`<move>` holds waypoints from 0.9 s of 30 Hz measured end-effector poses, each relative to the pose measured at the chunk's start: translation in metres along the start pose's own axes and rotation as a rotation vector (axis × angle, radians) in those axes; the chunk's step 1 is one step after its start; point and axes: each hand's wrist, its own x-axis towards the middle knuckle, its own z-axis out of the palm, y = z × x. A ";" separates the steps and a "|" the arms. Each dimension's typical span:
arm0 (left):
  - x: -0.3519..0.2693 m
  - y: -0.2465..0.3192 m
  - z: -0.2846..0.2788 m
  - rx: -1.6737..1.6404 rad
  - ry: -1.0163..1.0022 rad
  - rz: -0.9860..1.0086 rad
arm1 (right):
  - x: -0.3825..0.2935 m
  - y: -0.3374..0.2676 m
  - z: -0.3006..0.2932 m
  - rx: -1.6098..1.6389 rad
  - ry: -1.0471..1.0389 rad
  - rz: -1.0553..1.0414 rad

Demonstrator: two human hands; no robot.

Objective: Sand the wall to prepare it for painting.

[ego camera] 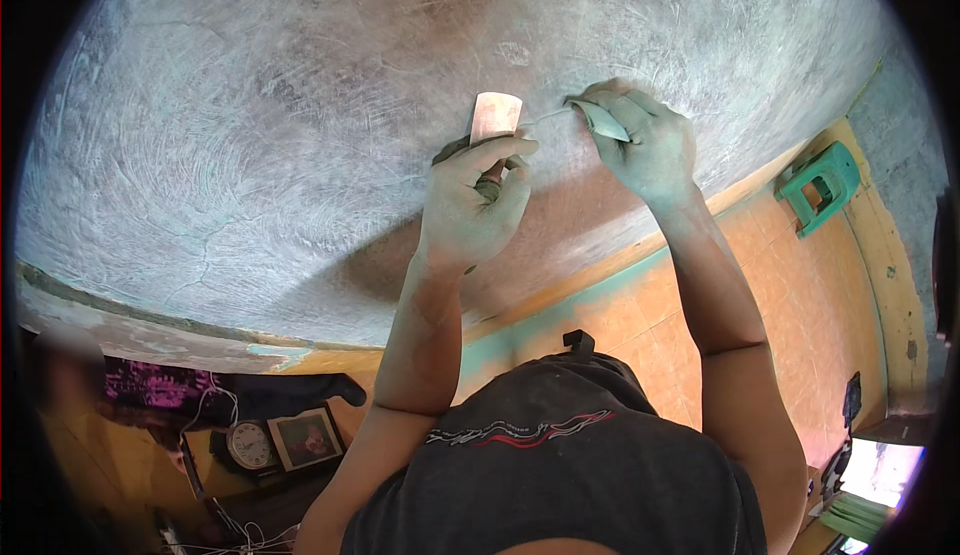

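My left hand [476,195], coated in pale green dust, grips a putty knife [496,116] with a broad metal blade that points up along the wall. To the right, my right hand [649,138], just as dusty, holds a folded piece of sandpaper [600,119] against the scratched, patchy plaster wall [337,104]. A thin crack in the wall runs between the blade and the sandpaper.
A green plastic stool [821,187] stands on the orange tiled floor [787,277] at the right. At the lower left are a round clock [250,445], a framed picture [306,440], white cables and a person lying down, partly in shadow.
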 end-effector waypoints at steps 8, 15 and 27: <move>0.001 0.003 0.003 -0.011 0.002 -0.080 | -0.005 0.011 0.001 0.015 0.031 0.030; -0.001 0.004 0.008 -0.022 0.013 -0.150 | -0.009 0.011 0.005 0.044 0.031 0.091; -0.002 -0.001 0.009 0.045 -0.027 -0.148 | -0.022 0.018 0.011 0.100 0.039 0.176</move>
